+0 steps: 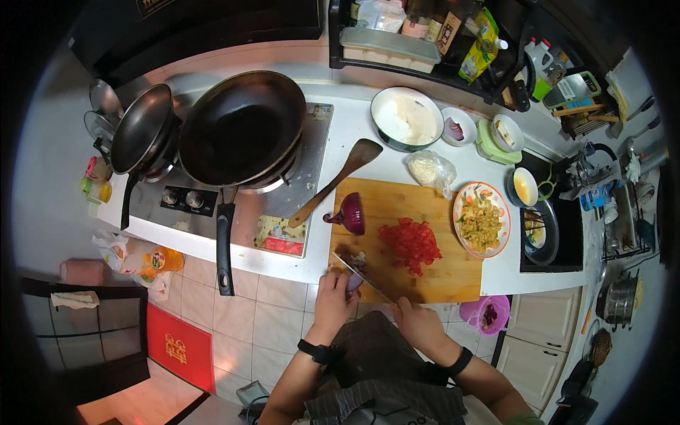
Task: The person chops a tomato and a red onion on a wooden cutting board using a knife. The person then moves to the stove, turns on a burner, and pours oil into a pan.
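My left hand (334,300) grips a piece of red onion (354,282) at the near left corner of the wooden cutting board (404,196). In my right hand (419,325) is a kitchen knife (372,284), its blade slanting across the board beside that piece. Small chopped bits of onion (360,258) lie just beyond the blade. Farther up the board's left side rests a cut half of a red onion (353,213) with its root end pointing left. A pile of diced red tomato (410,246) occupies the middle.
A wooden spatula (340,183) lies between board and gas stove, which carries a large wok (241,127) and a smaller pan (142,130). A patterned plate of food (481,220) touches the board's right side. Behind are an enamel basin (406,118) and bowls; a sink (568,234) is right.
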A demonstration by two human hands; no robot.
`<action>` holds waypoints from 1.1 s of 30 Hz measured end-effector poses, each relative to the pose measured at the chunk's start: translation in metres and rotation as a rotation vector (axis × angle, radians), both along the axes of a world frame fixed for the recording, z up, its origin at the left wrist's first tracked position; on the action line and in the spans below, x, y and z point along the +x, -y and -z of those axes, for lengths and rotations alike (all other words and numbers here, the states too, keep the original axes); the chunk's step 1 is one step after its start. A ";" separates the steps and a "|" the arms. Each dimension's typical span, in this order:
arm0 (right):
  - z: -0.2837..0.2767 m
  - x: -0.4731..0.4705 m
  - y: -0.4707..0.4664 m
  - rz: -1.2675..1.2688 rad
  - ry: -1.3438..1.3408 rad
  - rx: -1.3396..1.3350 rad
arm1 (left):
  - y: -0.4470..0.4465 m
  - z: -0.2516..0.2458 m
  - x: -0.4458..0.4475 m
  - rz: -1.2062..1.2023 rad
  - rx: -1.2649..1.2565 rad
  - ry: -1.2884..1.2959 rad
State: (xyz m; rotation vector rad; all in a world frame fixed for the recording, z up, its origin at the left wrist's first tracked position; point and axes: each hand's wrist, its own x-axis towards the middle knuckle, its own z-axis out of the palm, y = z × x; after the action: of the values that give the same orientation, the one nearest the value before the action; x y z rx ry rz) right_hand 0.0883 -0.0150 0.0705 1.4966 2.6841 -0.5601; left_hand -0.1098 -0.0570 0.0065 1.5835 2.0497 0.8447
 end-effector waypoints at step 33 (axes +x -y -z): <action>-0.008 0.000 0.006 -0.016 -0.052 -0.026 | 0.006 0.002 0.000 -0.071 0.036 -0.010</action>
State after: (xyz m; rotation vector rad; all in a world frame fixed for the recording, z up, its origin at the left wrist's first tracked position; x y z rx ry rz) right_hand 0.0880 -0.0207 0.0784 1.4729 2.7138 -0.6385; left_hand -0.1094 -0.0631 0.0048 1.5442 2.1201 0.9053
